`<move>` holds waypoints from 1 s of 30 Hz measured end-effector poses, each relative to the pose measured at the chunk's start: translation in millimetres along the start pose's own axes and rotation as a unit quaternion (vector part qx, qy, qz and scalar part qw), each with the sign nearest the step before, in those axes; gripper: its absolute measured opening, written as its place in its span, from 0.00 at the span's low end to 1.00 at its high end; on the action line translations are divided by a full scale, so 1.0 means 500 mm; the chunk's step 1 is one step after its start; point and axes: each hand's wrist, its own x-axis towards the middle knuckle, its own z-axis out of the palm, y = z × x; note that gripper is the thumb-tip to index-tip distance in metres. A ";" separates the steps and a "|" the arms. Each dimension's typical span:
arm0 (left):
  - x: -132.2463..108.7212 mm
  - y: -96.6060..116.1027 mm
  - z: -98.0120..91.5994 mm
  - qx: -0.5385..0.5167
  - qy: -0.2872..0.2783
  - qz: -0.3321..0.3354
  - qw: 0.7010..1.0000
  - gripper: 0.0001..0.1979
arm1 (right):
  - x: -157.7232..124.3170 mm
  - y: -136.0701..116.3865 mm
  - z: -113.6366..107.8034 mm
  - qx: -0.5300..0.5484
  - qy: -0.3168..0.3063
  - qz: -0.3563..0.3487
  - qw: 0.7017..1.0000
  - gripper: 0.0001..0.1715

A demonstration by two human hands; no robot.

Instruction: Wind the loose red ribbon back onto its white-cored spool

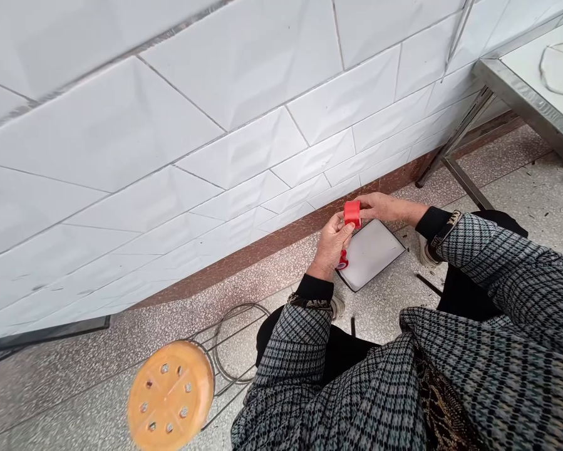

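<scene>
My left hand and my right hand meet over the floor, both pinched on a small red roll of tape. A second bit of red shows under my left palm; I cannot tell if it is a strip from the roll. Just below the hands a white flat board with a dark edge lies on the speckled floor. My sleeves are a black-and-grey check.
A white tiled wall with a reddish skirting runs close ahead. A round orange stool seat on a wire frame stands at the lower left. A metal-framed table is at the upper right.
</scene>
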 end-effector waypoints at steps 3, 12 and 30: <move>0.001 -0.001 0.007 -0.004 0.009 -0.003 1.000 0.33 | 0.002 0.005 0.011 0.004 0.013 0.009 1.000 0.09; 0.011 -0.013 0.022 0.022 0.120 0.087 0.989 0.26 | 0.014 -0.027 -0.010 -0.078 0.178 0.048 0.980 0.12; 0.017 -0.025 0.023 0.124 0.134 0.116 0.976 0.19 | -0.014 -0.043 0.034 0.348 0.026 0.234 0.907 0.15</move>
